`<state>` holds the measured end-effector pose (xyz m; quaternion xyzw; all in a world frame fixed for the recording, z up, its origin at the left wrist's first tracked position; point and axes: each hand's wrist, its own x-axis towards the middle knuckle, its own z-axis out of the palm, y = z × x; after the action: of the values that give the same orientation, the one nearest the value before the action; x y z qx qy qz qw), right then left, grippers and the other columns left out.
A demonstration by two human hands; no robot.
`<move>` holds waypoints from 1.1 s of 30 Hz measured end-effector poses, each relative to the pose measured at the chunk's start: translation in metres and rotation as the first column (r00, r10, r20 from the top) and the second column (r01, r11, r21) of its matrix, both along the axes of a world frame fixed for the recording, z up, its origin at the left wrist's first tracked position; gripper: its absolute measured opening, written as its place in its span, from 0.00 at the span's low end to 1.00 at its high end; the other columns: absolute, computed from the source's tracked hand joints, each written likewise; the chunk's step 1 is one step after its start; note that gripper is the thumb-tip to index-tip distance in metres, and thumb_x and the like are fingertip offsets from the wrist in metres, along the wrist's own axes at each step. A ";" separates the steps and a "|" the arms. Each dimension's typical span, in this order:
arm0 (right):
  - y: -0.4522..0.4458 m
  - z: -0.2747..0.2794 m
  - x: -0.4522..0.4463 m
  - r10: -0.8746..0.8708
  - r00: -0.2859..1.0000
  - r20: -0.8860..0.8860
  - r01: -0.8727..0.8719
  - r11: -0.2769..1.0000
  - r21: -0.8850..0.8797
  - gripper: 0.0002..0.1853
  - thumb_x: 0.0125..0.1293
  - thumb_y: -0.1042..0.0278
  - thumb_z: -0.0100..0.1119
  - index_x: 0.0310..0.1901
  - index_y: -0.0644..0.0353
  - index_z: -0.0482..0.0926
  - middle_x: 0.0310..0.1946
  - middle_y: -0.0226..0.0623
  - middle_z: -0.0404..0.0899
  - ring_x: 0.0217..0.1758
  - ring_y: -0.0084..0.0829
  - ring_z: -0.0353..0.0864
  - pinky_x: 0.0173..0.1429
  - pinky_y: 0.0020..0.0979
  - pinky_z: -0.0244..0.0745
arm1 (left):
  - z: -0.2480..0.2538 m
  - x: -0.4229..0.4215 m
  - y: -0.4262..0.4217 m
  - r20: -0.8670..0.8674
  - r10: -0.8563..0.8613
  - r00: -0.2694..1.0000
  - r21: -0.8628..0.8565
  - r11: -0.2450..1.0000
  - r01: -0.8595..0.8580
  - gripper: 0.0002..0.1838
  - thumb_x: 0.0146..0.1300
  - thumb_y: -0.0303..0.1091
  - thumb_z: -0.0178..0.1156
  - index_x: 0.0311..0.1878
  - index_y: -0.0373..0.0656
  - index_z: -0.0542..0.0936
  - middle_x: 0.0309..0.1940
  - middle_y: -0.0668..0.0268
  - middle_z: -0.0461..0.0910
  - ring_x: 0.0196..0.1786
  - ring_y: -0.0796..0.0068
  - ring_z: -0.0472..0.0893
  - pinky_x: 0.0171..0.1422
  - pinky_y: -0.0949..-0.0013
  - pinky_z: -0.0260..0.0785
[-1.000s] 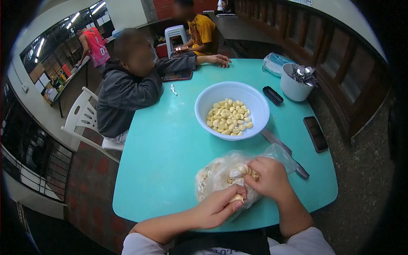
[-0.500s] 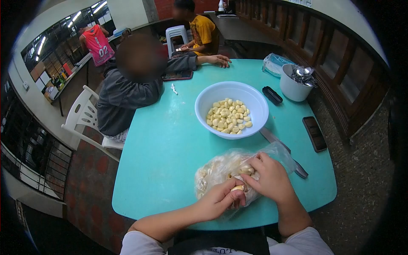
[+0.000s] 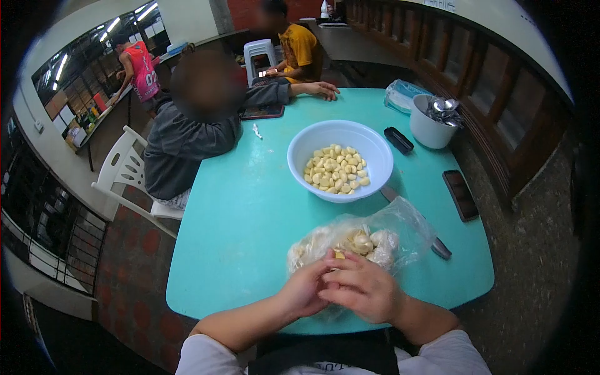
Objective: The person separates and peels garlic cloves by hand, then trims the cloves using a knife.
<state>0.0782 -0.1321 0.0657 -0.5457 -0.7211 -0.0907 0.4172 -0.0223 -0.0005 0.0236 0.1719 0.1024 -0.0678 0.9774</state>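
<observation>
My left hand [image 3: 307, 289] and my right hand [image 3: 365, 289] meet at the near side of a clear plastic bag [image 3: 400, 228]. A garlic clove [image 3: 339, 255] shows at the fingertips of my left hand, and the fingers of my right hand lie across it. Several garlic bulbs [image 3: 382, 242] show through and at the opening of the bag. Beyond the bag stands a pale blue bowl [image 3: 306, 178] with many peeled cloves [image 3: 334, 170]. A knife [image 3: 440, 249] lies partly under the bag, its handle to the right.
On the turquoise table [image 3: 228, 219] are a black case [image 3: 399, 140], a phone [image 3: 460, 195], a white pail of spoons [image 3: 431, 130], a plastic pack [image 3: 403, 95] and another phone [image 3: 262, 112]. A seated person [image 3: 187, 140] leans on its left edge.
My right hand has left the bulbs in the bag and moved toward me, onto my left hand. More of the bag's contents now shows. The person in red at the back has shifted.
</observation>
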 end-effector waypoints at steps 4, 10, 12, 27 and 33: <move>0.003 0.013 -0.011 -0.078 0.969 0.233 0.112 0.984 -0.137 0.14 0.54 0.69 0.58 0.44 0.52 0.80 0.47 0.40 0.75 0.53 0.38 0.76 0.59 0.46 0.68 | -0.015 -0.001 -0.005 -0.174 0.083 0.981 -0.188 0.975 -0.116 0.20 0.71 0.48 0.42 0.54 0.43 0.70 0.48 0.61 0.75 0.48 0.67 0.77 0.51 0.64 0.72; -0.043 0.019 0.031 -0.404 0.915 0.011 0.397 0.905 0.154 0.13 0.56 0.71 0.58 0.44 0.55 0.79 0.44 0.39 0.75 0.46 0.35 0.76 0.48 0.39 0.71 | -0.002 0.000 0.002 0.134 -0.073 0.988 -0.039 0.996 0.079 0.17 0.69 0.46 0.48 0.53 0.45 0.71 0.39 0.66 0.73 0.34 0.80 0.71 0.33 0.77 0.65; -0.064 0.007 0.060 -0.634 0.769 -0.088 0.638 0.748 0.184 0.10 0.57 0.74 0.57 0.42 0.59 0.78 0.43 0.41 0.75 0.44 0.36 0.76 0.46 0.39 0.71 | 0.007 -0.002 0.001 0.146 -0.064 0.987 0.060 0.997 0.056 0.16 0.68 0.45 0.50 0.52 0.46 0.71 0.36 0.68 0.71 0.30 0.82 0.68 0.32 0.79 0.61; -0.100 -0.065 0.119 -0.800 0.517 0.304 0.785 0.301 -0.542 0.29 0.51 0.73 0.58 0.58 0.61 0.66 0.43 0.50 0.73 0.50 0.47 0.73 0.53 0.42 0.69 | 0.010 0.003 -0.004 0.106 -0.094 0.990 0.216 0.974 0.069 0.21 0.66 0.38 0.54 0.59 0.38 0.69 0.43 0.67 0.73 0.39 0.80 0.73 0.43 0.79 0.68; -0.100 -0.050 0.120 -0.901 0.435 0.001 0.714 0.344 -0.610 0.28 0.52 0.73 0.55 0.58 0.63 0.63 0.32 0.50 0.75 0.38 0.50 0.77 0.45 0.43 0.72 | 0.016 0.002 -0.010 0.066 -0.018 0.998 0.272 0.962 0.000 0.18 0.68 0.36 0.51 0.57 0.38 0.70 0.43 0.66 0.74 0.39 0.80 0.73 0.41 0.78 0.67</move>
<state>0.1983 -0.2320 0.0154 -0.9299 -0.2569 0.0075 0.2630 -0.0201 -0.0108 0.0395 0.3071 0.0769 -0.0516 0.9472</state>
